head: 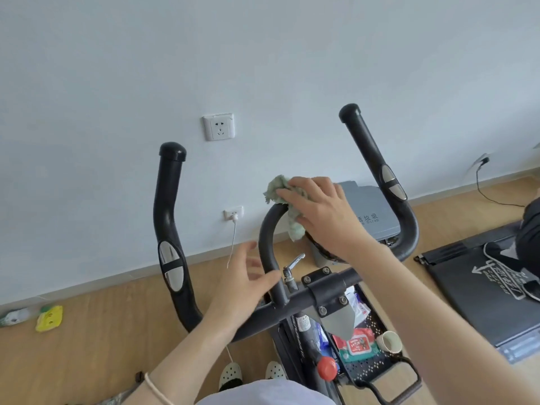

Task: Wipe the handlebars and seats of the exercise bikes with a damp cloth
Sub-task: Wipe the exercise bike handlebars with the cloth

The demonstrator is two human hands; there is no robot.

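Cloth (277, 189) gripped under right hand (318, 213) atop handlebar loop (265, 244), left hand (248, 280) fingers apart, beside loop

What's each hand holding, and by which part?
Right hand grips the green cloth around its bunched middle, over the top of the inner handlebar loop. Left hand holds nothing, fingers straight beside the loop.

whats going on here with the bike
A person is standing at an exercise bike, wiping its handlebars. The right hand holds a crumpled green cloth against the top of the inner loop bar. The left hand is open low on the loop's left side, apparently steadying it. Neither hand is on the left outer bar or the right outer bar. The seat is out of view.
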